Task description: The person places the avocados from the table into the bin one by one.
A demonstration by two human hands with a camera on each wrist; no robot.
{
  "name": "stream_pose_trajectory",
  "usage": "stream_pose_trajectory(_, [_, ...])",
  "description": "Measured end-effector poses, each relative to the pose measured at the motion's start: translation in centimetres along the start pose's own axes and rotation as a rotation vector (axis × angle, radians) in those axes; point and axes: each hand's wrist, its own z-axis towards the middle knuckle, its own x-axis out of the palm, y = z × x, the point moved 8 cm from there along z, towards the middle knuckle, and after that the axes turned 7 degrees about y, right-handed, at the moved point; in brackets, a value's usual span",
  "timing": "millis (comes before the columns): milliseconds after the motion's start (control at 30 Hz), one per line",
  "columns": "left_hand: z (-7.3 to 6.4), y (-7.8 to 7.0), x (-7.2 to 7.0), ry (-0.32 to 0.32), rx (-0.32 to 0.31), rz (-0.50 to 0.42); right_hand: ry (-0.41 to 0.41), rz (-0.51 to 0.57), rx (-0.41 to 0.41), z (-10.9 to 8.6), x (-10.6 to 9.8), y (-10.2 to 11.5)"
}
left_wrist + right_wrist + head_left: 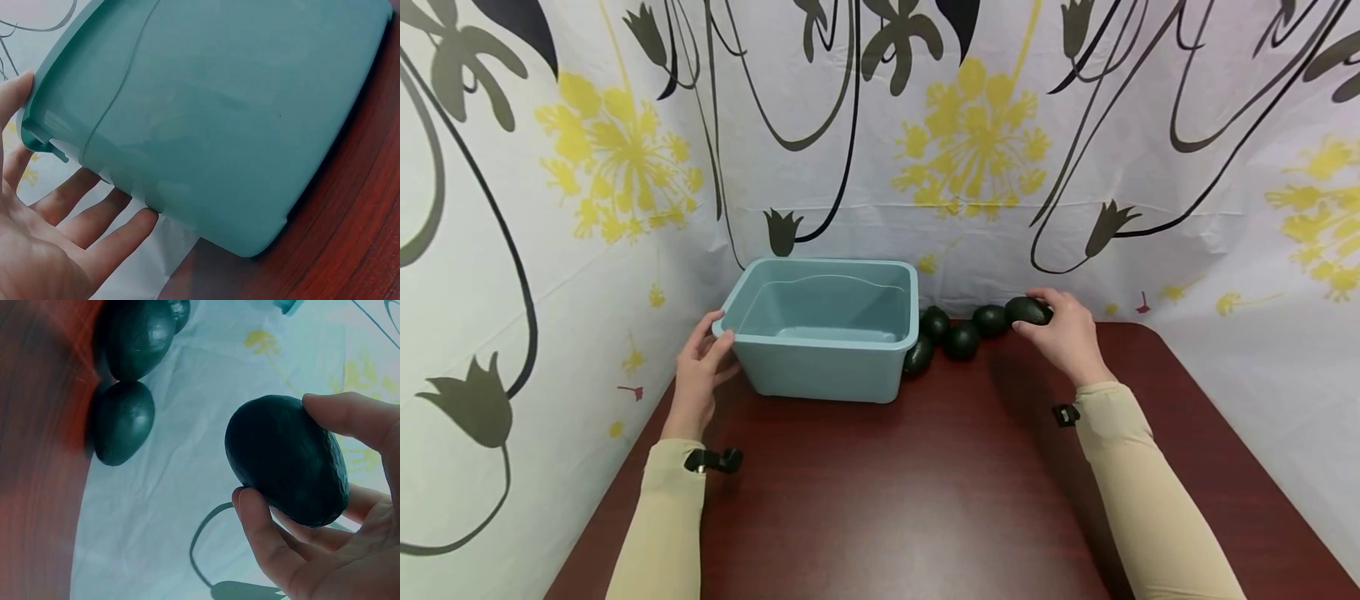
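Currently right hand (1067,340) is pinching 1 avocado (1027,311), maybe slipping if that hold is loosening; left hand (695,379) is gripping bin (820,369), possibly tipping it if pulling

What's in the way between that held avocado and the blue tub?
Other avocados lie on the table between the avocado in the right grip and the blue tub, whose rim stands higher. Over the top, nothing visible blocks the way.
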Motion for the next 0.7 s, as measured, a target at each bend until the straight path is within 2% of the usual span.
stream_pose_trajectory(700, [-0.2,-0.2,0.4,0.004,0.001,-0.024,-0.046,-0.008,-0.072,-0.8,-1.2,4.2])
